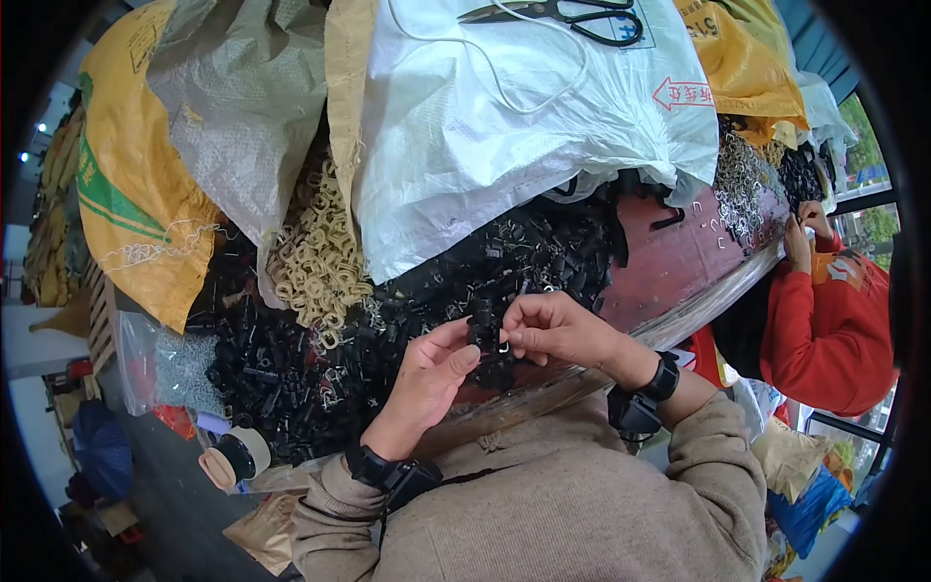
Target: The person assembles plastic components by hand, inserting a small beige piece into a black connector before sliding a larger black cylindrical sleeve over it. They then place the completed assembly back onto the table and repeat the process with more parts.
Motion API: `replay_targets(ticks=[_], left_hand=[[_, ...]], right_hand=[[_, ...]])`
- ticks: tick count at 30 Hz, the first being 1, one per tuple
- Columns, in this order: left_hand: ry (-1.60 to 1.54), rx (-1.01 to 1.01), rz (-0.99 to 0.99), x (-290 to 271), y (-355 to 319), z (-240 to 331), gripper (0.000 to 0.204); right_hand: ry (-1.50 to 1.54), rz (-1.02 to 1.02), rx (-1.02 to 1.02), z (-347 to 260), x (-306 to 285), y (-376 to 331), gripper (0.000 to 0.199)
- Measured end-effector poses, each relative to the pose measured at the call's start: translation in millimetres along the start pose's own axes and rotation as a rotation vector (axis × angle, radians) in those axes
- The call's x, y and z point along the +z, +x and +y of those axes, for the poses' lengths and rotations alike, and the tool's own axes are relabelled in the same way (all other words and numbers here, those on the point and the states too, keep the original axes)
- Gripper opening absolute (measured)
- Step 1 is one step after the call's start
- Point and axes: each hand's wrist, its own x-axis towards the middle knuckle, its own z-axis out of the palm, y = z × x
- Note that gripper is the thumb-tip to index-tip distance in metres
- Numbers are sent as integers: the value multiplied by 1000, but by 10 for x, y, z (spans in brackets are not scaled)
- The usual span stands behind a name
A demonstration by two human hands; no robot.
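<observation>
Evidently for steadiness, my half-curled left hand [424, 380] pinches a small black plastic piece [482, 328] whose other edge my right hand [555, 330] holds, fingertips together.

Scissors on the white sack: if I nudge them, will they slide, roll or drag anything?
The scissors lie flat, so they would probably slide rather than roll. The white cord crosses them near the blades, so it might drag along. The sack looks creased and pliable, so it may wrinkle under a push.
</observation>
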Motion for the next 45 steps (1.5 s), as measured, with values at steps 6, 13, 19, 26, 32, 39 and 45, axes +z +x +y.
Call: replay_targets(ticks=[6, 13, 19, 26, 32, 39, 45], left_hand=[[13, 35, -16, 26, -49, -46, 37], [-43, 37, 27, 25, -74, -64, 33], [-139, -91, 47, -70, -38, -95, 29], [-139, -170, 56, -25, 1, -76, 28], [-97, -203, 95, -15, -36, -82, 27], [-52, -199, 118, 49, -82, -82, 25], [-2, -206, 165, 65, -131, -36, 25]], right_hand=[[76, 21, 97, -46, 103, -99, 14], [-211, 116, -141, 52, 51, -148, 13], [-556, 203, -362, -104, 88, -135, 9], [-951, 201, -671, -134, 164, 4, 10], [-965, 176, -690, -128, 188, -11, 12], [-1178, 175, -764, -194, 210, -119, 12], [-991, 174, -560, -212, 324, -156, 16]])
